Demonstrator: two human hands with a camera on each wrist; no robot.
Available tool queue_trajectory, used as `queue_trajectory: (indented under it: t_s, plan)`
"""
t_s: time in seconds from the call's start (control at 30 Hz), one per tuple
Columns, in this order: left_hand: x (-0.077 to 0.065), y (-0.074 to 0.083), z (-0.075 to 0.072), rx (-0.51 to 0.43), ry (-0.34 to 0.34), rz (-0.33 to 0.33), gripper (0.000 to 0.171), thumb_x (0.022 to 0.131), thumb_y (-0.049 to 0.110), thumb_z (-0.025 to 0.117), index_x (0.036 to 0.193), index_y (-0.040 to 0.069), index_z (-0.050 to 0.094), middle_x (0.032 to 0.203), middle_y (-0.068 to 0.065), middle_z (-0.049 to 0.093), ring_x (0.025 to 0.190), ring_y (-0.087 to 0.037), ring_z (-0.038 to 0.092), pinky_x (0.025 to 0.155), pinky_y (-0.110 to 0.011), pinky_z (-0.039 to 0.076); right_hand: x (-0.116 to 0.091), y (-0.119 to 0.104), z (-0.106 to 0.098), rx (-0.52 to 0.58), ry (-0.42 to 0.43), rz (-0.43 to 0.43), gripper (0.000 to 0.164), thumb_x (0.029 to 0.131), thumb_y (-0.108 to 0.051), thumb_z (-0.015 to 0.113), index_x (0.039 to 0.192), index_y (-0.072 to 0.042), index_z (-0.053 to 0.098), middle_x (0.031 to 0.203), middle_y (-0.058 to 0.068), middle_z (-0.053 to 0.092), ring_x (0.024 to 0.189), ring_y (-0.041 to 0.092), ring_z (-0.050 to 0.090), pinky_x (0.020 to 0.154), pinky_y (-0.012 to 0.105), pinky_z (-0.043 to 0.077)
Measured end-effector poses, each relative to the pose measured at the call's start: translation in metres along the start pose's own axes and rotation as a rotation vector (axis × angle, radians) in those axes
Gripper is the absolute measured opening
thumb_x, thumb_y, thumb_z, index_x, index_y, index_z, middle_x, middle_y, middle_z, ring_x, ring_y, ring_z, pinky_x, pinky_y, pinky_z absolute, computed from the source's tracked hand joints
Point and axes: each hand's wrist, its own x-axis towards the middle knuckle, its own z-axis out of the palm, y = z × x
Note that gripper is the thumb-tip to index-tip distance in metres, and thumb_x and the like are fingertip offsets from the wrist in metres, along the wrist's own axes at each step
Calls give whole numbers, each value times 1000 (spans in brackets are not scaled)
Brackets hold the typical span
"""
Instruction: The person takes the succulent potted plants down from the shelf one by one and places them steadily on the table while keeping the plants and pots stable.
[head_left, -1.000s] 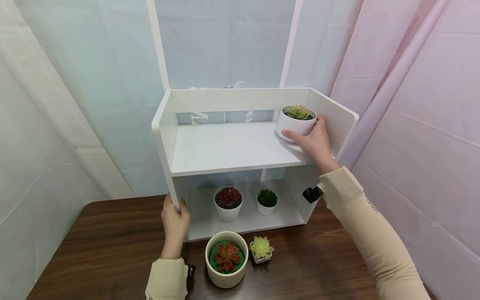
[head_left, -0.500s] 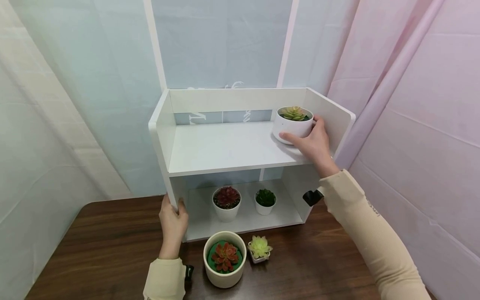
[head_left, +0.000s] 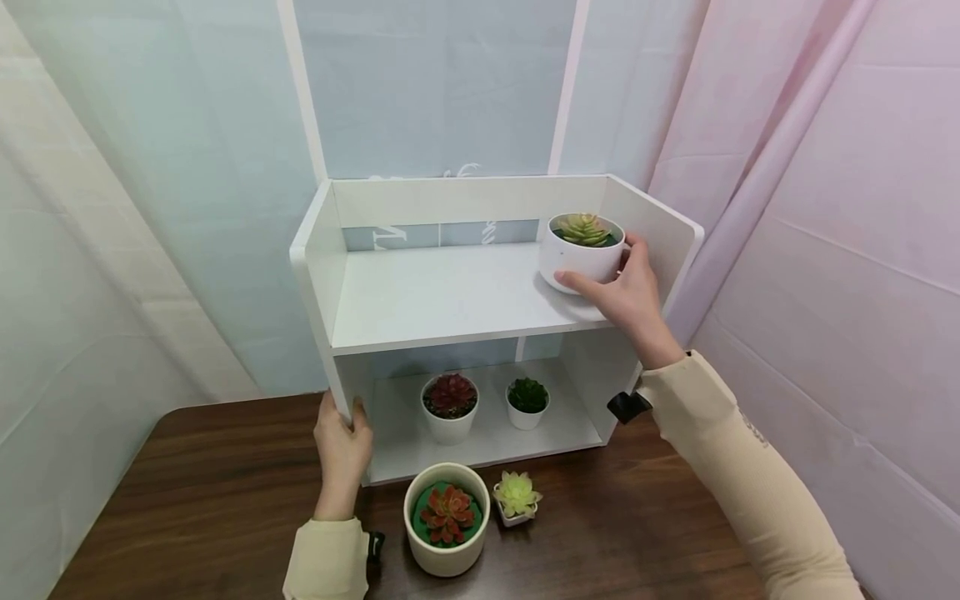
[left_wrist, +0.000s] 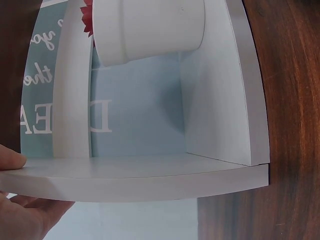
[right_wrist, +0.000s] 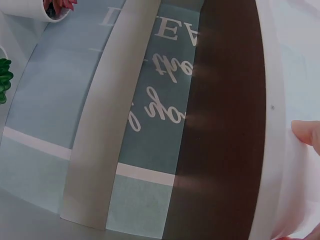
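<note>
My right hand (head_left: 630, 292) grips a round white pot (head_left: 573, 258) holding a green succulent (head_left: 585, 230), low over the right part of the upper board. Its thumb lies across the pot's front; the other fingers go round the right side, partly hidden. My left hand (head_left: 341, 450) holds the left side panel (head_left: 318, 275) of the white two-tier shelf (head_left: 450, 296), thumb on the inner face. In the left wrist view, fingers (left_wrist: 10, 159) show on both sides of that panel. Only the right thumb (right_wrist: 306, 132) shows clearly in the right wrist view.
On the lower board stand a white pot with a dark red succulent (head_left: 450, 408) and a smaller one with a green plant (head_left: 527, 404). A cream pot (head_left: 446, 557) with a red-orange succulent and a small light-green succulent (head_left: 517, 497) stand on the wooden table before the shelf.
The white pot in my right hand has come slightly toward the shelf's front edge. My left hand stays on the side panel. The whole head view has shifted a little.
</note>
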Motion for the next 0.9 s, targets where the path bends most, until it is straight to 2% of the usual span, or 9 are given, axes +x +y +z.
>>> queue_trajectory:
  t_s: [0.3,0.53,0.9]
  plan:
    - [1,-2,-2,5,-6,-2,32,92,-6,49,123,-14,50,116,-34,57,107,-53,56,81,-66,46,-14,-3,-2,54,2,-19,102,69,-42,83,145,-10,22,135,15,45,116,25,47,97,37,40]
    - [2,-5,-6,14,0,-7,32,92,-7,49,123,-15,50,116,-35,56,107,-53,55,83,-67,45,-22,-5,-5,71,-21,-44,102,70,-42,83,146,-12,21,134,14,44,118,25,48,99,39,41]
    - [3,-7,-8,20,8,-4,31,91,-7,49,122,-15,50,114,-35,57,106,-54,56,81,-68,46,-34,-3,-8,95,-23,-62,98,71,-38,83,145,-12,24,132,11,44,115,24,49,93,35,41]
